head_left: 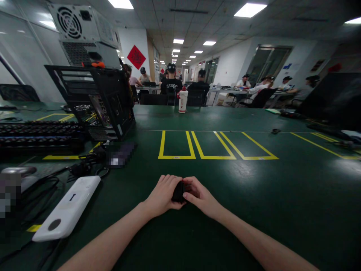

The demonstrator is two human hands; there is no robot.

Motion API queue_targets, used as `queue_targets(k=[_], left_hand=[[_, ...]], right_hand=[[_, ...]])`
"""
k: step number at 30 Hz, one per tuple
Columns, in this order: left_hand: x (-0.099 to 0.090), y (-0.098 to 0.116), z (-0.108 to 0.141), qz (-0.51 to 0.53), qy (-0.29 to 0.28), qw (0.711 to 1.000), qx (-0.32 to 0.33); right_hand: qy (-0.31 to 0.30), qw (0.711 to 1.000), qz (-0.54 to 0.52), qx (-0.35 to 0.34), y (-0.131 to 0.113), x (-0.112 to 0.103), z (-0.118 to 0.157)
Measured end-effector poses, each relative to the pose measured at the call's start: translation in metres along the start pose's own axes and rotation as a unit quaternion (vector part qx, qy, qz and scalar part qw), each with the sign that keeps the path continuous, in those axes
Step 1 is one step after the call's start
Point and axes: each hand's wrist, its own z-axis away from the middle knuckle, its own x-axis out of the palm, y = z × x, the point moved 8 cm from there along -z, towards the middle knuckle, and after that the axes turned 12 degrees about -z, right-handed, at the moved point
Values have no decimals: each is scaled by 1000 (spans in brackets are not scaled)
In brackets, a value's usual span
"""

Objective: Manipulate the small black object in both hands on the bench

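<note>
Between my two hands is a small dark, box-like object (178,192), its kind too dark to make out. My left hand (165,192) wraps round its left side, thumb below and fingers over the top. From the right, my right hand (200,195) grips it with thumb and fingertips. Both hands are close to the green tabletop (225,226), and their fingers hide much of the object. Just beyond them, yellow tape outlines (216,157) mark the table.
On the left stand an open black computer case (101,101) with power supplies (84,34) on top, tangled black cables (87,165) and a white elongated device (69,207). A white cup with a red lid (182,101) is at the far edge. Several people sit at tables beyond.
</note>
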Motion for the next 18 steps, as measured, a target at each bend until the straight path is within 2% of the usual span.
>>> queue_targets(k=[18], left_hand=[[3,-1,1,-4,-6,1000,1]], right_hand=[[-18,999,-37,0,0,1,0]])
